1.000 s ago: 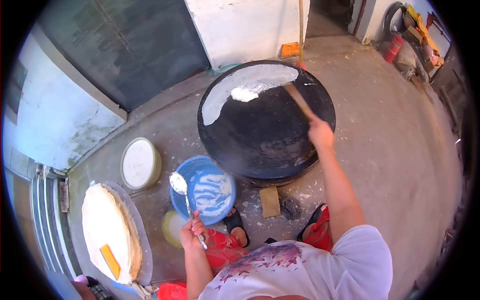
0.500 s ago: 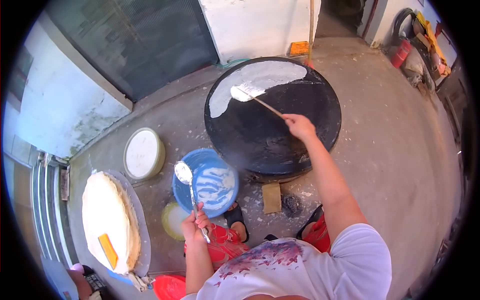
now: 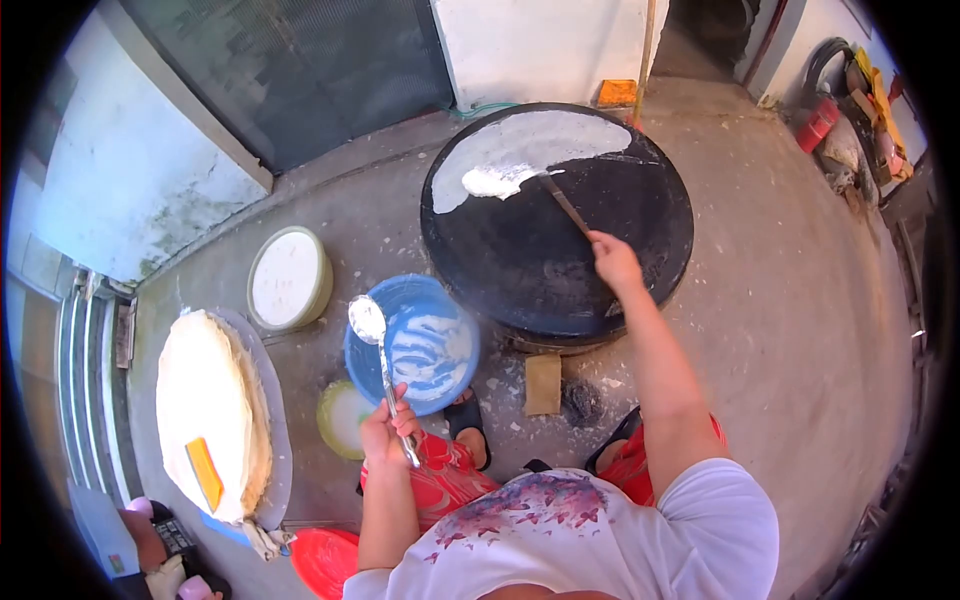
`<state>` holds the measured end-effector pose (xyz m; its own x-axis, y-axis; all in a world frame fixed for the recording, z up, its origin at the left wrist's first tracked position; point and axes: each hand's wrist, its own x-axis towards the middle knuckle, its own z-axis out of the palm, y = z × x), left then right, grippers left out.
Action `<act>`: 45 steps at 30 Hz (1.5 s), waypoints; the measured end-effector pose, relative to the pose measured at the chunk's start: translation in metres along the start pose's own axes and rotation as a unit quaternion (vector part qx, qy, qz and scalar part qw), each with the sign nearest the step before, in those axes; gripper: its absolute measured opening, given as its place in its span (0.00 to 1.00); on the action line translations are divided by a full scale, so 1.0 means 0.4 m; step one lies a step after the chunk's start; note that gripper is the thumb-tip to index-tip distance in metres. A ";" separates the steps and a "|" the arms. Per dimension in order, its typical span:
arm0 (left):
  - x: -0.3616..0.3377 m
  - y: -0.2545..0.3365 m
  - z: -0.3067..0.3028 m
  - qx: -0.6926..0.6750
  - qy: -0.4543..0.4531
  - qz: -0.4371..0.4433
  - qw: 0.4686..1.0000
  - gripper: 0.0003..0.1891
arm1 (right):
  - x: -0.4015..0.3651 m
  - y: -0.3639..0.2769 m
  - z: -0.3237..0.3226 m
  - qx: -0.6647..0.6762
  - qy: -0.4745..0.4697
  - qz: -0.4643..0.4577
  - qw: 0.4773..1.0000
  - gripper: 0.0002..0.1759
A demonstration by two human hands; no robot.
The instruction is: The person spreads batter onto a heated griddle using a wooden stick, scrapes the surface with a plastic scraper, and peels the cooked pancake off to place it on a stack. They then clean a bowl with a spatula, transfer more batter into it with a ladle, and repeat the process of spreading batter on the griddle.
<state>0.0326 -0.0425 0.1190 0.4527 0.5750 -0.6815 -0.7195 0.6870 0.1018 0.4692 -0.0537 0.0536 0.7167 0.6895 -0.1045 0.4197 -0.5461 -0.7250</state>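
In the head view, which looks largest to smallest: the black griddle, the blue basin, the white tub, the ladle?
1. black griddle
2. blue basin
3. white tub
4. ladle, held in the left hand: longer than the tub but thin, so least sure.

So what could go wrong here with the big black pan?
The right hand holds the spreader low over the black griddle; if it is hot, the wrist could get burned. The batter covers only the far edge, so the thick blob might set unevenly. The ladle in the left hand could drip beside the blue basin.
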 end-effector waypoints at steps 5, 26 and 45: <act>-0.001 0.000 0.002 0.004 0.000 0.003 1.000 0.17 | -0.048 -0.140 -0.011 -0.028 -0.132 -0.046 0.990 0.14; -0.015 0.013 -0.004 0.011 -0.003 0.011 1.000 0.17 | -0.205 -0.136 -0.066 -0.135 -0.083 -0.069 0.985 0.14; -0.047 0.064 -0.048 0.001 -0.012 -0.016 1.000 0.17 | -0.564 -0.071 0.102 -0.190 -0.119 -0.098 0.970 0.21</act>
<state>-0.0045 -0.0445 0.1204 0.4881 0.5637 -0.6663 -0.7039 0.7056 0.0813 0.2730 -0.1743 0.0702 0.4729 0.8633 -0.1760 0.7421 -0.4980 -0.4486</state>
